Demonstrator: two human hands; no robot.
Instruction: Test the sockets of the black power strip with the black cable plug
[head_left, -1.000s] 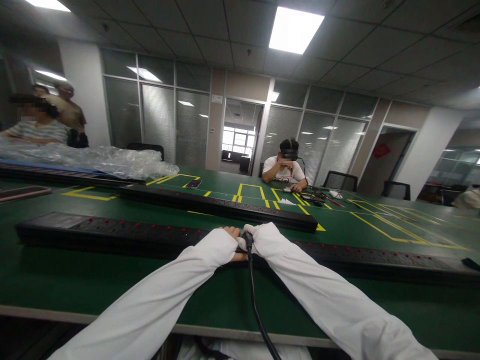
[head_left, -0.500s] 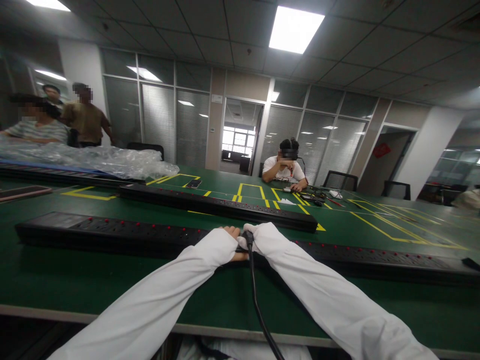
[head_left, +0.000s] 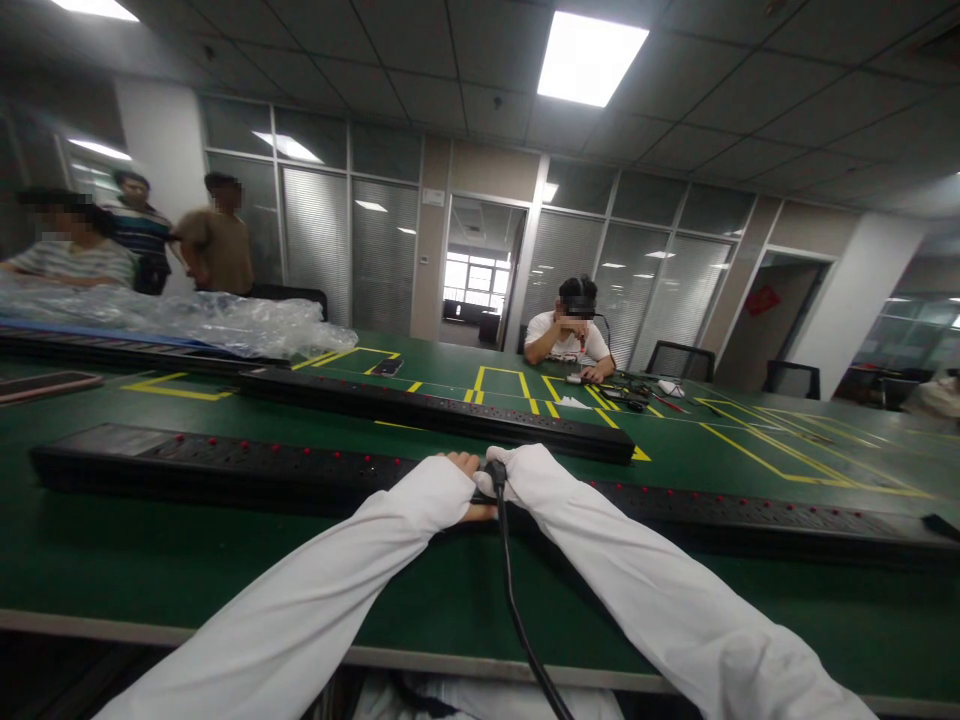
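I count two hands, left (head_left: 463,468) and right (head_left: 486,485), one black plug (head_left: 499,474), one cord (head_left: 507,580). Two long power strips lie in plain view, one near (head_left: 247,462), one far (head_left: 442,411). One heap of clear plastic (head_left: 202,320), left. Far right, two black chairs (head_left: 682,347). Four people are clear: three far left (head_left: 221,245), one across the desk (head_left: 187,555).

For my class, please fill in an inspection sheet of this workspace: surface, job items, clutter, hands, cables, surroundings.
Surface: green table, marked with yellow tape.
Job's things: near power strip; black plug at it, seating unclear.
Clutter: far power strip, clear plastic wrap, phone.
Hands: left hand grips near power strip; right hand holds black plug.
Cables: black cord runs from black plug past table's near edge.
Surroundings: seated person opposite, glass partitions behind.
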